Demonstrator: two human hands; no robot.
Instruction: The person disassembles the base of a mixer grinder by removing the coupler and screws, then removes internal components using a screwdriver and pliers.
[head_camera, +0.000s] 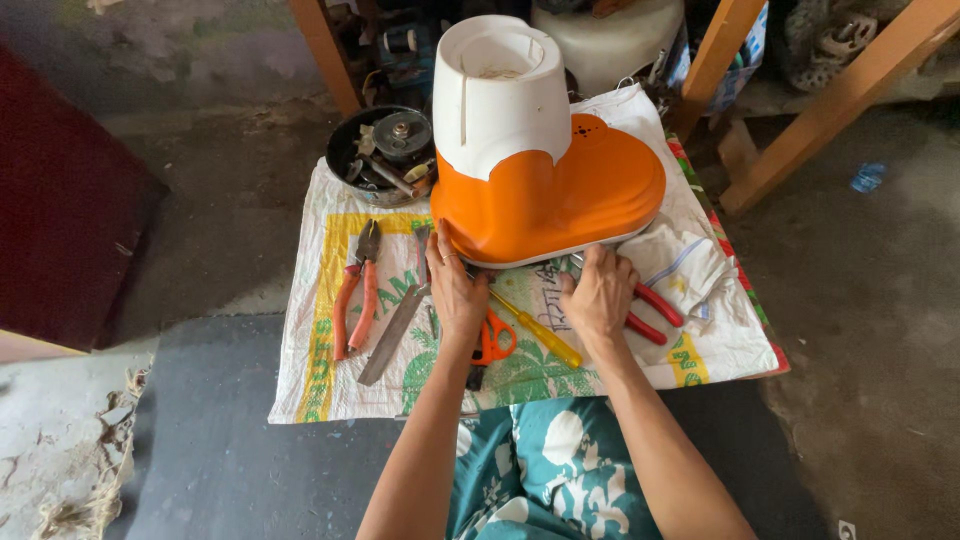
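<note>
An orange and white appliance base (545, 170) stands on a printed woven sack (330, 380) spread over the floor, toward the far middle of the sack. The left hand (458, 292) presses flat against the near left edge of the orange part, fingers (442, 250) stretched out and upright, closed on nothing. The right hand (600, 295) touches the near edge further right, its fingers (605, 258) curled under the rim; whether they grip it I cannot tell.

At the far left of the sack sits a round dark metal bowl (345, 150) holding a small motor part (402, 135), some rods and other small bits too jumbled to name.

On the sack lie red-handled pliers (355, 290) at the left, a flat metal file (392, 335) beside them, orange-handled scissors (493, 338) just under the left wrist, a yellow-handled screwdriver (540, 330) between the hands, and red-handled cutters (655, 312) beside the right hand. A white cloth (685, 262) is bunched at the right.
</note>
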